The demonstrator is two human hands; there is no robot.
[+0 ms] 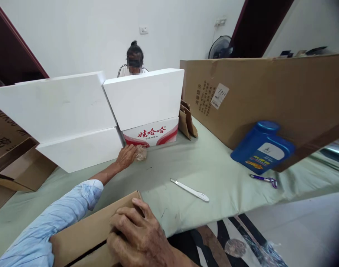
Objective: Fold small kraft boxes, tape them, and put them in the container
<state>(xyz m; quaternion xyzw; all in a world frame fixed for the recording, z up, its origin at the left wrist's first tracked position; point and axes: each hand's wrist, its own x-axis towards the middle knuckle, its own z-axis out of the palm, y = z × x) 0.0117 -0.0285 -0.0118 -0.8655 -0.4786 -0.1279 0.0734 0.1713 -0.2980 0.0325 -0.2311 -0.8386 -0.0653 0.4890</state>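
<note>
My left hand point(126, 155) stretches forward across the cloth, its fingers closed at the side of a crumpled wad of clear tape point(140, 153). That wad lies before a white carton with red lettering point(149, 134). Close to me is a brown cardboard box point(82, 233) with a dark gap between its flaps. My right hand point(143, 235) grips the box's near right end, fingers curled over the top and thumb at the far corner. A white-handled craft knife point(190, 190) rests on the cloth, right of both hands.
White boxes point(60, 107) stand stacked across the table. A large brown carton point(264, 89) fills the right side, with a blue bottle point(262, 148) and a purple pen point(263, 179) before it. Open cartons point(16, 163) sit at left. A person point(134, 61) is behind the boxes.
</note>
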